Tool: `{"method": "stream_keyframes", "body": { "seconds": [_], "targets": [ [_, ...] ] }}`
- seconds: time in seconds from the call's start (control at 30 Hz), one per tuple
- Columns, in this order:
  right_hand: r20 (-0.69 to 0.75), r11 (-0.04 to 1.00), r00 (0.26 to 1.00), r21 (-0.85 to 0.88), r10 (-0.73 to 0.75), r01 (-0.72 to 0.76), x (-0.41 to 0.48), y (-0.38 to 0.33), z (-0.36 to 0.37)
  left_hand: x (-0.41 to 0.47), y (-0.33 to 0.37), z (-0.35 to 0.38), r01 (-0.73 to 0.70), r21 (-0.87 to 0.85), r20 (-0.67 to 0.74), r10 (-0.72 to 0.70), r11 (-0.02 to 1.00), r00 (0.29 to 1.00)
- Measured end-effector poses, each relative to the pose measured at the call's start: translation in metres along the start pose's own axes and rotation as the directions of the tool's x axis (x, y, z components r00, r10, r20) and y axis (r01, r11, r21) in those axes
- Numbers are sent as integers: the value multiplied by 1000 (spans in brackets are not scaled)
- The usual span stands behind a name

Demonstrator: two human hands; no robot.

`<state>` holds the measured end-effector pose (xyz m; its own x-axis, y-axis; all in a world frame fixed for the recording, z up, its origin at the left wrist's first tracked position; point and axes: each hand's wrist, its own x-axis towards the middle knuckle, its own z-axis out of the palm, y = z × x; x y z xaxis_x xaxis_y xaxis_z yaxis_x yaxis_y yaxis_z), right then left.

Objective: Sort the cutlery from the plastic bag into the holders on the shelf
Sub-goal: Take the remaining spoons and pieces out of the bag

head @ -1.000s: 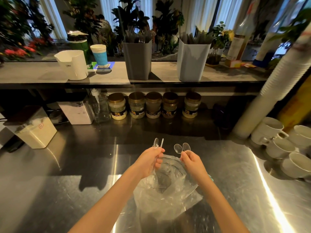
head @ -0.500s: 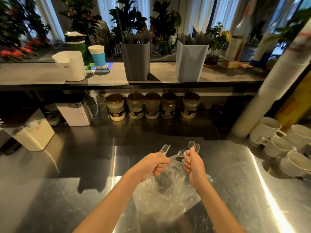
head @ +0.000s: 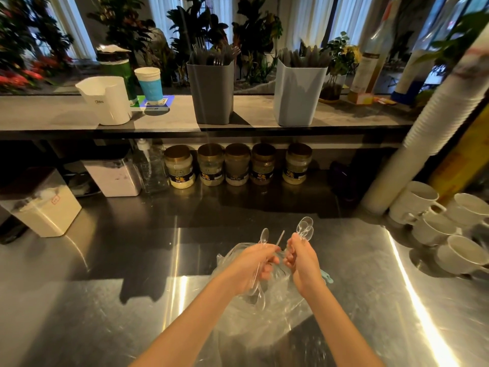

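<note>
The fingers of the left hand (head: 252, 263) are curled round a small bunch of clear spoons (head: 264, 236): one bowl and one thin handle stick up past the knuckles and more ends poke out below the palm. The right hand (head: 301, 260), just beside it, grips a second bunch with about three overlapping bowls (head: 305, 229) pointing up; the exact count is hard to tell. Both hands are above a crumpled clear bag (head: 264, 321) lying on the steel counter (head: 105, 300), which is streaked with bright glare. The cutlery is see-through plastic and glossy. Against the back of the counter stand five jars (head: 236, 168) in a row, and to the right four white mugs (head: 460, 255) beside a tall leaning stack of paper cups (head: 434, 115). On the shelf (head: 53, 115) above are a grey holder (head: 211, 94) with forks and a blue holder (head: 297, 94) with other cutlery, well apart from the hands. Plants and curtains lie behind.
</note>
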<state>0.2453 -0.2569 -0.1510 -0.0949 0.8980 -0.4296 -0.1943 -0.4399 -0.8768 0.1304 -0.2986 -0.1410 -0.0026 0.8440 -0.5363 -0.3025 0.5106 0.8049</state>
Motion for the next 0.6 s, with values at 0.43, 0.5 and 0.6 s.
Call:
{"method": "stream_keyframes", "body": {
  "seconds": [0.43,0.5,0.6],
  "targets": [
    [308,893,843,-240,441,-380,-1,-9,-16,-7,23,-29,-342,596,241,244,727,939],
    [366,857,777,-285,512,-430,-4,-11,-17,-8,32,-32,-375,616,308,226,693,924],
    [420,855,756,-373,502,-360,-7,-9,-15,-5,40,-33,-394,680,339,212,618,917]
  ]
}}
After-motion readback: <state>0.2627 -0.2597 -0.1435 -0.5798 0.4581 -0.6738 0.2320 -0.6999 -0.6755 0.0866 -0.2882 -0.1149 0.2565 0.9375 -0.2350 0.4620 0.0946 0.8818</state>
